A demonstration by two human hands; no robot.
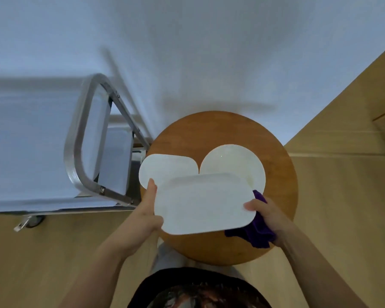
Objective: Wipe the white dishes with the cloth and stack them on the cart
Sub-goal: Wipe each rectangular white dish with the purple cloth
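I hold a white oblong dish (203, 203) above the round wooden table (280, 174). My left hand (148, 207) grips its left edge, thumb on top. My right hand (266, 213) holds the right edge, thumb on the dish, with the purple cloth (257, 233) bunched under its fingers. Two more white dishes lie on the table behind: an oblong one (165, 168) at the left and a round plate (233, 163) at the right. The cart (31, 141) stands to the left with a white top and a metal handle (76, 141).
A white wall rises behind the table and cart. The floor (342, 174) is light wood. One cart caster (32, 221) shows at the lower left. My dark shirt fills the bottom middle of the view.
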